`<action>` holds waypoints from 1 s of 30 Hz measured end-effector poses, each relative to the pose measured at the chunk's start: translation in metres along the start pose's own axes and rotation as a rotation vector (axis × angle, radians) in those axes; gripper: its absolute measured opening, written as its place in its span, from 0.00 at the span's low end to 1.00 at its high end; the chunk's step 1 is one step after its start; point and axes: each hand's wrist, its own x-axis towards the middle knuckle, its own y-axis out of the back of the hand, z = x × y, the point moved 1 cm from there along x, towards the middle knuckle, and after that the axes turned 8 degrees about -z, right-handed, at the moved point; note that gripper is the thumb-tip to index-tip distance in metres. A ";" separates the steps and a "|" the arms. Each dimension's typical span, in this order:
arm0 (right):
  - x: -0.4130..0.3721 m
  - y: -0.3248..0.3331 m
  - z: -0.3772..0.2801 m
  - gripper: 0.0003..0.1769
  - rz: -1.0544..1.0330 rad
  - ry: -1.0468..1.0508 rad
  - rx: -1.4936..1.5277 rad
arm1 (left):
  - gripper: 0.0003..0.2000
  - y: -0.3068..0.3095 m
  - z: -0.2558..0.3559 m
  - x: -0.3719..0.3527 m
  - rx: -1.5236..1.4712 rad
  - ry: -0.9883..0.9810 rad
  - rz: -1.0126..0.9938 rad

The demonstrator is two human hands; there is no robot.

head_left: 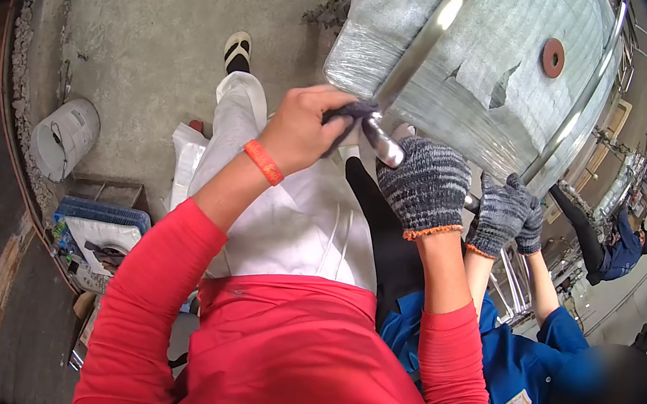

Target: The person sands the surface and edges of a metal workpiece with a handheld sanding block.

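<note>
My left hand (305, 127), bare with an orange wristband, is closed on a dark cloth (350, 110). The cloth presses against a shiny bent metal tube (383, 139) at the edge of a plastic-wrapped padded form (446, 95). A grey knitted glove with an orange cuff covers my right hand (425, 185). Its fingers are wrapped round the tube's lower part, and the fingertips are partly hidden. A straight polished tube (429, 39) runs up across the wrapping from the bend. On the wrapping lies a reddish-brown disc (553, 58) with a centre hole.
Close on my right, a co-worker in a blue shirt (511, 369) has gloved hands (501, 215) near the metalwork. Another person (619, 248) is farther right. A white bucket (66, 137) and a crate with blue items (101, 224) stand on the left floor.
</note>
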 end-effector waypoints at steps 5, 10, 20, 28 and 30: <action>0.001 -0.006 0.003 0.18 0.027 0.028 0.041 | 0.10 -0.013 0.006 0.002 -0.133 0.217 -0.020; 0.003 -0.002 0.001 0.18 -0.075 -0.013 0.005 | 0.09 -0.015 0.018 -0.007 -0.238 0.280 -0.036; 0.003 -0.007 0.005 0.17 0.002 0.029 0.077 | 0.10 -0.025 0.012 -0.007 -0.364 0.275 0.071; 0.004 -0.006 0.004 0.18 -0.006 0.058 0.054 | 0.10 -0.024 0.006 -0.003 -0.352 0.251 0.038; 0.001 0.000 0.000 0.18 -0.074 0.024 0.070 | 0.11 -0.023 0.008 -0.005 -0.294 0.332 0.029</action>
